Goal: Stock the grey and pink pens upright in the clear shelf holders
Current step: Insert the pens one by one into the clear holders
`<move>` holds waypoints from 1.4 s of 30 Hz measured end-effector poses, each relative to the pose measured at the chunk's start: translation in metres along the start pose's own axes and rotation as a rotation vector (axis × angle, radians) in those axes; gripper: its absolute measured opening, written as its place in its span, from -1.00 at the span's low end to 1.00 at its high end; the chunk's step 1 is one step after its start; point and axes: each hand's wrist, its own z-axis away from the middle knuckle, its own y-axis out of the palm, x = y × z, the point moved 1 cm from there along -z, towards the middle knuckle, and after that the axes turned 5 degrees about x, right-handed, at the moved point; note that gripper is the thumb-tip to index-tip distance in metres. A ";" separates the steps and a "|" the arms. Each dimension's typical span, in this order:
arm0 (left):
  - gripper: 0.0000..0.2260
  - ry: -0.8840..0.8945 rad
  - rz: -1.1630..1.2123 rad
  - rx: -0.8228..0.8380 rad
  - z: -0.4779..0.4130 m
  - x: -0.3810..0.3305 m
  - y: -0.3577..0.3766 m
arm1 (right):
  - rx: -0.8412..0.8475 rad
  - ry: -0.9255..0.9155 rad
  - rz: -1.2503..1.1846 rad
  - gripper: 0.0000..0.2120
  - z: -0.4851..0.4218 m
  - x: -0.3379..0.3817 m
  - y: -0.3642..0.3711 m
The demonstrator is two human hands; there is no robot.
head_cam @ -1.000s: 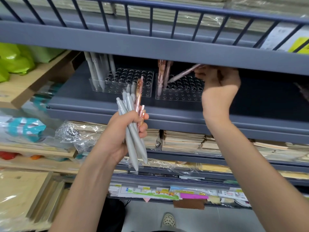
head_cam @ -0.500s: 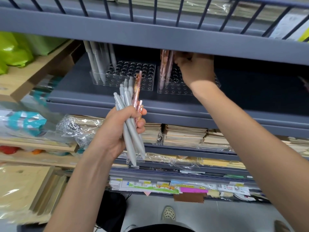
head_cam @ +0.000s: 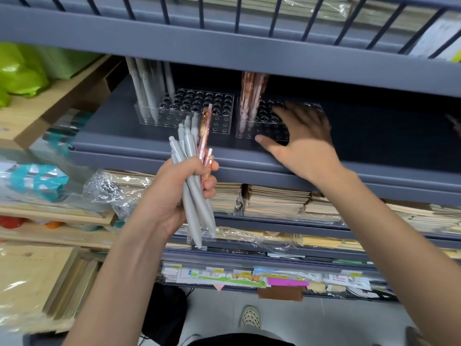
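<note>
Now gripping in left hand [head_cam: 174, 193] a mixed bunch: several grey pens [head_cam: 194, 196], tips down, plus approx. two pink pens [head_cam: 205, 141] on the thumb side, push-buttons up. Fingers and thumb curled tight round the bunch. Holding it in front of the grey shelf [head_cam: 149, 151], lower ends hanging below the shelf's front edge.

Reaching with right hand [head_cam: 301, 143] onto the same shelf: fingers straight and spread, nothing inside. Lying over the right clear holder [head_cam: 249, 132], thumb near its front wall (much blur, so cannot tell if really touching or only just above).

Seen on the shelf, side by side and nearly touching: left clear holder [head_cam: 212, 106] and the right one, both w/ many round holes. Standing in the left end of the left holder: stocked grey pens [head_cam: 146, 96], slightly tilted. Standing in the left end of the right holder: stocked pink pens [head_cam: 252, 96], tops hidden behind the upper shelf rail. Most other holes free.

Below: wrapped notebook stacks [head_cam: 274, 198]. At far left: green bags [head_cam: 22, 73]. At bottom, on the floor: one shoe [head_cam: 250, 317].
</note>
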 end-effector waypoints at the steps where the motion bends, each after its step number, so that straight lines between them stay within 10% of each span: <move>1: -0.74 -0.002 0.003 0.003 0.000 0.000 0.000 | -0.008 -0.010 0.043 -0.34 0.002 -0.001 0.004; 16: -0.75 0.014 -0.024 0.044 0.003 -0.003 -0.001 | -0.181 0.061 0.061 -0.46 0.017 0.011 0.007; 21: -0.68 -0.001 -0.074 0.119 0.008 -0.005 0.000 | -0.324 -0.113 -0.420 -0.77 0.033 0.045 -0.015; 27: -0.68 -0.011 -0.161 0.204 0.013 -0.005 0.002 | 0.172 0.038 -1.023 -0.77 0.028 0.086 -0.021; 32: -0.63 -0.032 -0.157 0.164 0.011 -0.002 0.002 | 0.265 0.116 -1.315 -0.82 0.028 0.083 -0.017; 42: -0.70 -0.074 -0.105 0.185 0.006 0.004 -0.002 | -0.403 0.236 -1.455 -0.87 0.020 0.043 -0.045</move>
